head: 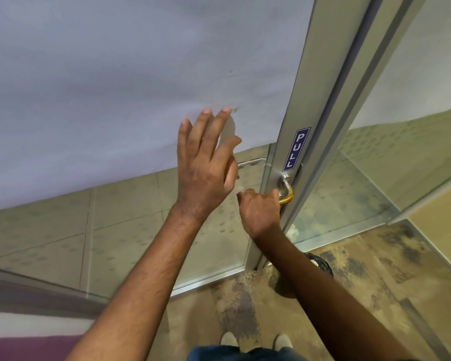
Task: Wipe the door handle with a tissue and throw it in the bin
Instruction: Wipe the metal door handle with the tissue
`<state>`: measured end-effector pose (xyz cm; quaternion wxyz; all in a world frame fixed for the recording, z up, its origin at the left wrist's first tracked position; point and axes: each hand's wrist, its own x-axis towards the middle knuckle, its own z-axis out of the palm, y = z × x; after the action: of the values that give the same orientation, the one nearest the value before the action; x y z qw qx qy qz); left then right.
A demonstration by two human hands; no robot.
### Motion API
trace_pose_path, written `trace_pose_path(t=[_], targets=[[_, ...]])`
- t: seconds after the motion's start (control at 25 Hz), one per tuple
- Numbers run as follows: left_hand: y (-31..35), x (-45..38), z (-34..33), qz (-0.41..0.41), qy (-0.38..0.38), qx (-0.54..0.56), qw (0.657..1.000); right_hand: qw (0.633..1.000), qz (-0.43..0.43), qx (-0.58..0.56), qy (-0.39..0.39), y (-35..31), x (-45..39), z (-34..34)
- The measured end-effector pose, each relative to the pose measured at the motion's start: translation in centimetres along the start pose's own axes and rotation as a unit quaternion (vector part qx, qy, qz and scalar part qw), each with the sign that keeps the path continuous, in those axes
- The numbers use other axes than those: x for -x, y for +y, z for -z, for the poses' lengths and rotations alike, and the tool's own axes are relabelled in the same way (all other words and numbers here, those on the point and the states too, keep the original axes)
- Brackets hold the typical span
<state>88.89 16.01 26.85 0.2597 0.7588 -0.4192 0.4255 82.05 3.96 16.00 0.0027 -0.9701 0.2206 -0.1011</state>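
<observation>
The door handle [287, 190], a curved bar of chrome and gold, is fixed to the aluminium door frame [294, 105] just below a blue PULL sticker [296, 149]. My right hand [259, 213] is closed around the lower part of the handle. A bit of white tissue [293, 230] sticks out beneath that hand, against the frame. My left hand [206, 162] is raised with its fingers spread, and its fingertips are at the frosted glass panel [141, 74]. It holds nothing.
A second handle [250, 162] shows through the clear lower glass. A dark woven round object [322, 261] sits on the floor behind my right forearm, by the foot of the frame. Mottled brown carpet [375, 282] and my shoes [229, 340] are below.
</observation>
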Motion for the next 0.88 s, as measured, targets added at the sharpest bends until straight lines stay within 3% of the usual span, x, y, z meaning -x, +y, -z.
trace_pose_path(t=[0.24, 0.48, 0.76, 0.88], targets=[[-2.2, -1.6, -1.5, -0.034, 0.013, -0.066, 0.997, 0.975, 0.105, 0.018, 0.197, 3.3, 3.5, -4.8], [-2.9, -1.7, -2.8, -0.064, 0.057, -0.109, 0.990, 0.975, 0.097, 0.044, 0.196, 2.3, 1.8, -3.9], [-2.9, -1.7, -3.0, -0.069, 0.076, -0.124, 0.987, 0.951, 0.101, 0.035, 0.289, 1.3, 0.5, -2.3], [-2.9, -1.8, -3.0, -0.069, 0.081, -0.121, 0.987, 0.960, 0.114, -0.003, 0.256, 1.9, 1.5, -3.3]])
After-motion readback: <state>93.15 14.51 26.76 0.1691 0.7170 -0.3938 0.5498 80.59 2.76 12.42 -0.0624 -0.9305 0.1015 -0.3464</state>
